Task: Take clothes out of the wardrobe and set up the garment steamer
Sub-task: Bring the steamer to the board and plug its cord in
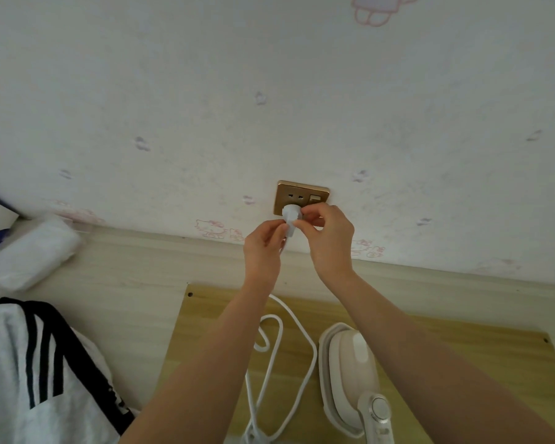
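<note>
Two hands at one wall socket, one garment steamer on the desk below.

One pale papered wall (pixel 269 91) with faint cartoon prints fills the upper view; under it lies one wooden desk (pixel 446 318), and at the left edge one grey garment with black stripes (pixel 29 363) and one white bundle (pixel 29 251) (what it is cannot be told). One white garment steamer (pixel 350 366) lies on the desk, its white cord (pixel 289 357) looping beside it and rising to the hands. One gold socket plate (pixel 302 200) sits on the wall. The left hand (pixel 263 245) pinches the cord just below the single white plug (pixel 291 216); the right hand (pixel 329 235) has its fingers curled, pinching the plug, which is against the plate's lower part.
</note>
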Available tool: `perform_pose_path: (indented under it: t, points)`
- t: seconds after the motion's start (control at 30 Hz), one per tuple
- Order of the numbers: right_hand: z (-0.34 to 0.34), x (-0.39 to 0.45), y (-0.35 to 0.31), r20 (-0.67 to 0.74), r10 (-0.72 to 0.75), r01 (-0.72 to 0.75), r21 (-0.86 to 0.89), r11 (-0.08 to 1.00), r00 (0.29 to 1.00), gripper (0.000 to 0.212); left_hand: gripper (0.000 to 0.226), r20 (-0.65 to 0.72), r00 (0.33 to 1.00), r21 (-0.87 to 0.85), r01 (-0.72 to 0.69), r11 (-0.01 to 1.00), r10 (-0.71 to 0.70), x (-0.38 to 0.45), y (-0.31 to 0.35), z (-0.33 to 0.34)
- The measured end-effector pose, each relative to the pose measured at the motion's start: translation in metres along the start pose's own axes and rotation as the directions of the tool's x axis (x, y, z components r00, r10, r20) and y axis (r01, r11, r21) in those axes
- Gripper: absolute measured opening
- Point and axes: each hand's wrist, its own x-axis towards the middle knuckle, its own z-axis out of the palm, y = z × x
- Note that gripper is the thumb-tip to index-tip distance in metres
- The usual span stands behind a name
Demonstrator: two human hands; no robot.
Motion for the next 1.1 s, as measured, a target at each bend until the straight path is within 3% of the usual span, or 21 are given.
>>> perform_pose_path:
  t: [0.27,0.63,0.93,1.1]
  points:
    - [0.004,-0.001,-0.005,0.0,0.094,-0.094,0.081,0.992,0.996,0.013,0.018,-0.054,0.997,0.163,-0.041,0.986,0.05,-0.006,0.006,0.002]
    - [-0.025,-0.027,-0.008,0.186,0.134,-0.097,-0.197,0.976,0.973,0.025,0.02,-0.041,0.999,0.364,0.021,0.931,-0.007,-0.015,0.024,-0.017]
    - [-0.077,-0.109,0.01,0.28,0.12,-0.008,-0.372,0.928,0.953,0.029,0.019,0.129,0.988,0.585,-0.145,0.798,0.085,-0.08,0.016,-0.039]
    - [-0.113,-0.166,0.012,0.325,0.111,0.052,-0.454,0.89,0.939,0.03,0.02,0.292,0.947,0.599,-0.287,0.748,0.131,-0.134,0.017,-0.036]
